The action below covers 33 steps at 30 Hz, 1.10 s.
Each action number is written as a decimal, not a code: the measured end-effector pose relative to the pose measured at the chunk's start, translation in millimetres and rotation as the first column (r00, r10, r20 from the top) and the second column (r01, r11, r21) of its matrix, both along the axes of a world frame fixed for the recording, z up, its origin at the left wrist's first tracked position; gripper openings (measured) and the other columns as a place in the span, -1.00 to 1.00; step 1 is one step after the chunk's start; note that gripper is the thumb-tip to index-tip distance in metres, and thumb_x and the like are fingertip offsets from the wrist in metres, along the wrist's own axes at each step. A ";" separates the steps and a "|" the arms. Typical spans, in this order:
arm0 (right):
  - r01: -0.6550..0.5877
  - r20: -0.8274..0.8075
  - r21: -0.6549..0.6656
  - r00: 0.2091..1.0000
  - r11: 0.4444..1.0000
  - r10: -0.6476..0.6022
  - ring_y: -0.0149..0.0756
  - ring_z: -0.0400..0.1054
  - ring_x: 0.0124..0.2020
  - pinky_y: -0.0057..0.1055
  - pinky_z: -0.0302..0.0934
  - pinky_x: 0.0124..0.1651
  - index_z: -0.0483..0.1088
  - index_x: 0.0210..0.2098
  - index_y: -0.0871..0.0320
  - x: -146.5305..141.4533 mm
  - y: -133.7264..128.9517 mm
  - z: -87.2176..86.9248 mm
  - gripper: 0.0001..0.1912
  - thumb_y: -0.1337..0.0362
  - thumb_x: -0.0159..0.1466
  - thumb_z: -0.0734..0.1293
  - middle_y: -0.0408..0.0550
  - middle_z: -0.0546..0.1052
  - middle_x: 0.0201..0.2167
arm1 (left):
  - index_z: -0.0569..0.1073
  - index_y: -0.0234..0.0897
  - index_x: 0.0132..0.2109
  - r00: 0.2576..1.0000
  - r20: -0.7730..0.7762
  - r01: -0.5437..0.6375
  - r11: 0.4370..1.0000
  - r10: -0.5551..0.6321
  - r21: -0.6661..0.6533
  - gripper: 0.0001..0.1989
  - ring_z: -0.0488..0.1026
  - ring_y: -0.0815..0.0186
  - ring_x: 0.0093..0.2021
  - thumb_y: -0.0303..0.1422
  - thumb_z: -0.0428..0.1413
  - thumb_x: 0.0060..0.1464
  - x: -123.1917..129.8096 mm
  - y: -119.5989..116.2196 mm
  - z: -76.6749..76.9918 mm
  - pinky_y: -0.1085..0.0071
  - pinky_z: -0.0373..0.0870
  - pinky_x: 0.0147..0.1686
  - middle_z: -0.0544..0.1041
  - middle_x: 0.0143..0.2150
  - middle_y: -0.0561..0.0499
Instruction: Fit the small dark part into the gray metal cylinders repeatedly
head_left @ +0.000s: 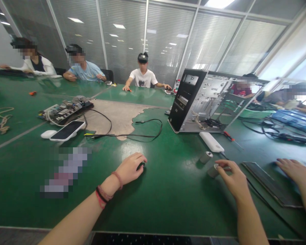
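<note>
My left hand (131, 167) rests low over the green table with its fingers curled. Something small and dark shows between thumb and forefinger, too unclear to name. My right hand (231, 175) pinches the top of a short grey cylinder (212, 172), which stands slightly tilted at the table surface. Just behind it is a second grey cylinder (206, 157), upright with a dark mark on top. A white power bank (211, 142) with a cable lies beyond the two cylinders.
An open black computer case (187, 100) stands at the back right, a screwdriver (231, 137) beside it. Another person's hand (293, 170) is by a dark flat panel (270, 183). At left lie a phone (68, 130), a circuit assembly (66, 110) and black cable (148, 136). Several people sit around.
</note>
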State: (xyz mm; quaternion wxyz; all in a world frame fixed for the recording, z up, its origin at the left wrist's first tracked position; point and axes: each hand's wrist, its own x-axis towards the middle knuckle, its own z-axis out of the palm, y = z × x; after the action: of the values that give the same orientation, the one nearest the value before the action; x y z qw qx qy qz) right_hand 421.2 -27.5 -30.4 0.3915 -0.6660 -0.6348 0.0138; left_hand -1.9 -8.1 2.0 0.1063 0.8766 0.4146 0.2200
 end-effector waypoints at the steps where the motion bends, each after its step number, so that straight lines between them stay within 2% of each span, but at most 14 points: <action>1: 0.005 0.005 0.012 1.000 1.000 -0.005 -0.20 0.35 -0.27 -0.28 0.26 -0.21 0.41 -0.22 0.11 -0.2 1.8 -0.5 -0.69 0.08 0.13 0.24 -0.06 0.42 -0.32 | 0.38 -0.25 -0.16 1.000 -0.002 0.002 1.000 -0.002 0.000 -0.78 0.38 0.24 -0.13 -0.54 -0.02 0.04 0.0 0.2 -0.1 0.34 0.34 -0.08 0.44 -0.17 -0.04; 5: 0.049 0.056 0.080 0.997 0.996 -0.054 -0.19 0.34 -0.24 -0.26 0.25 -0.19 0.35 -0.10 0.14 -4.8 14.6 -0.4 -0.58 0.03 0.13 0.24 0.00 0.39 -0.24 | 0.37 -0.25 -0.15 1.000 -0.010 0.006 1.000 -0.006 0.001 -0.78 0.37 0.24 -0.13 -0.54 -0.03 0.04 -0.3 1.2 -0.7 0.33 0.34 -0.08 0.43 -0.17 -0.05; 7: 0.075 0.105 0.072 0.991 0.995 -0.082 -0.17 0.36 -0.23 -0.24 0.24 -0.17 0.33 -0.08 0.15 -9.0 22.7 0.7 -0.55 0.01 0.14 0.23 0.03 0.40 -0.20 | 0.37 -0.25 -0.15 1.000 -0.009 0.005 1.000 -0.005 0.004 -0.78 0.37 0.24 -0.13 -0.54 -0.03 0.04 -0.5 1.7 -0.9 0.33 0.33 -0.07 0.43 -0.17 -0.05; 11: 0.170 0.201 -0.081 0.968 0.982 -0.151 -0.10 0.39 -0.18 -0.23 0.22 -0.19 0.29 -0.05 0.12 -17.6 34.2 3.7 -0.55 -0.01 0.17 0.19 0.05 0.47 -0.21 | 0.36 -0.25 -0.16 1.000 0.004 0.007 1.000 -0.007 0.009 -0.78 0.36 0.24 -0.13 -0.55 -0.04 0.05 -1.1 2.3 -0.4 0.32 0.33 -0.08 0.42 -0.17 -0.05; 15: 0.249 0.341 -0.224 0.926 0.942 -0.163 -0.07 0.43 -0.27 -0.26 0.20 -0.30 0.28 -0.03 0.06 -22.5 38.6 7.4 -0.57 -0.01 0.19 0.18 0.03 0.52 -0.26 | 0.35 -0.25 -0.21 1.000 0.002 -0.003 1.000 0.003 0.010 -0.82 0.36 0.24 -0.15 -0.55 -0.04 0.04 -1.0 2.1 1.3 0.33 0.33 -0.10 0.42 -0.19 -0.04; 19: 0.282 0.448 -0.250 0.882 0.926 -0.148 -0.11 0.44 -0.39 -0.33 0.15 -0.39 0.30 -0.14 0.07 -23.6 43.2 13.7 -0.69 0.05 0.20 0.19 0.00 0.53 -0.38 | 0.34 -0.24 -0.25 1.000 -0.002 -0.003 1.000 0.003 0.010 -0.84 0.36 0.26 -0.19 -0.55 -0.04 0.03 -0.6 1.7 1.2 0.35 0.34 -0.13 0.41 -0.23 -0.02; 23: 0.269 0.505 -0.258 0.856 0.928 -0.108 -0.12 0.43 -0.40 -0.33 0.13 -0.39 0.29 -0.17 0.12 -32.8 49.2 24.2 -0.74 0.13 0.20 0.20 0.01 0.52 -0.39 | 0.35 -0.24 -0.23 1.000 0.010 0.003 1.000 -0.003 0.023 -0.83 0.36 0.26 -0.18 -0.55 -0.03 0.03 -0.8 2.1 -1.2 0.36 0.34 -0.13 0.41 -0.22 -0.02; 26: 0.159 0.466 -0.217 0.884 0.963 -0.041 -0.10 0.42 -0.30 -0.29 0.18 -0.29 0.27 -0.12 0.14 -53.4 54.1 35.5 -0.73 0.19 0.22 0.18 0.05 0.51 -0.34 | 0.35 -0.24 -0.21 1.000 0.014 0.003 1.000 -0.003 0.025 -0.81 0.37 0.25 -0.17 -0.55 -0.04 0.03 -1.3 2.7 -2.6 0.36 0.33 -0.12 0.42 -0.21 -0.03; 29: -0.068 0.308 -0.152 0.945 0.986 0.113 -0.10 0.38 -0.18 -0.23 0.21 -0.16 0.24 -0.07 0.15 -87.2 57.4 45.3 -0.71 0.20 0.24 0.18 0.06 0.49 -0.27 | 0.35 -0.24 -0.20 1.000 0.017 -0.003 1.000 0.003 0.021 -0.81 0.36 0.25 -0.16 -0.55 -0.04 0.03 -2.1 3.2 -2.5 0.35 0.33 -0.12 0.42 -0.20 -0.03; 31: -0.262 0.139 -0.123 0.951 0.957 0.278 -0.15 0.38 -0.16 -0.22 0.21 -0.10 0.22 -0.06 0.13 -114.2 57.2 46.9 -0.71 0.20 0.24 0.19 0.03 0.48 -0.22 | 0.35 -0.24 -0.20 1.000 0.016 -0.005 1.000 0.005 0.018 -0.80 0.36 0.25 -0.16 -0.55 -0.05 0.04 -2.7 3.6 -2.2 0.35 0.33 -0.12 0.42 -0.20 -0.03; 33: -0.442 -0.064 -0.098 0.897 0.892 0.437 -0.22 0.38 -0.16 -0.25 0.22 -0.07 0.19 -0.04 0.11 -140.4 54.4 42.9 -0.70 0.22 0.24 0.20 0.00 0.47 -0.19 | 0.35 -0.24 -0.20 1.000 0.017 -0.003 1.000 0.003 0.019 -0.80 0.36 0.25 -0.16 -0.55 -0.05 0.04 -3.3 4.4 -2.0 0.35 0.33 -0.13 0.42 -0.20 -0.03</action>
State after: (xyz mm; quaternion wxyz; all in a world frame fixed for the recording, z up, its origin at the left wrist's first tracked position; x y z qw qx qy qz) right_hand 280.8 26.8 12.6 0.3537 -0.5253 -0.7593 0.1500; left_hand -5.2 -3.7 0.1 0.1010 0.8750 0.4129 0.2318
